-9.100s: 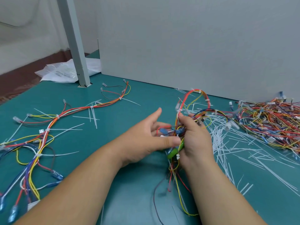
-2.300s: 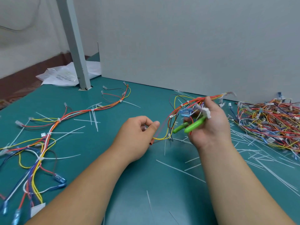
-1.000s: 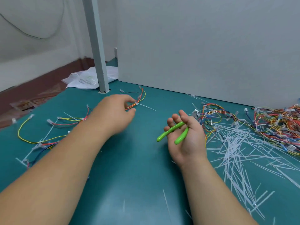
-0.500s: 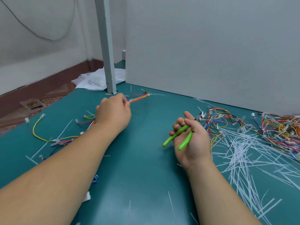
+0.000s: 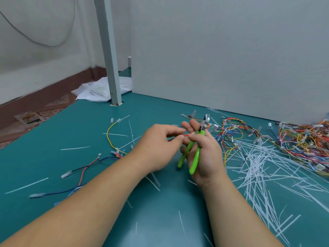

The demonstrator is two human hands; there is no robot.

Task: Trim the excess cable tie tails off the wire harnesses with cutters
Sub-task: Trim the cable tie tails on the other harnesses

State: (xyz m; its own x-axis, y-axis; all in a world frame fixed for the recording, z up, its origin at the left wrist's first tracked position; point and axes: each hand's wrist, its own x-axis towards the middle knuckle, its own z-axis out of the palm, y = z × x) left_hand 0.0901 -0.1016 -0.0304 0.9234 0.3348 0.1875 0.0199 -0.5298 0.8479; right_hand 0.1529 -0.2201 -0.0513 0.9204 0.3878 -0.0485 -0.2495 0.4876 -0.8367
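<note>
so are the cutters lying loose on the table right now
No, the right hand grips the cutters by their green handles, tips pointing up, while the left hand pinches a red wire.

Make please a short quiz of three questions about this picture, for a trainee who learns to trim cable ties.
1. True or false: the green-handled cutters are held in the right hand.
2. Where on the table does the big heap of wire harnesses lie? A) at the far right B) at the near left C) beside the post
3. Fill in: the left hand pinches a thin ____ wire.
Key: 1 true; 2 A; 3 red.
</note>
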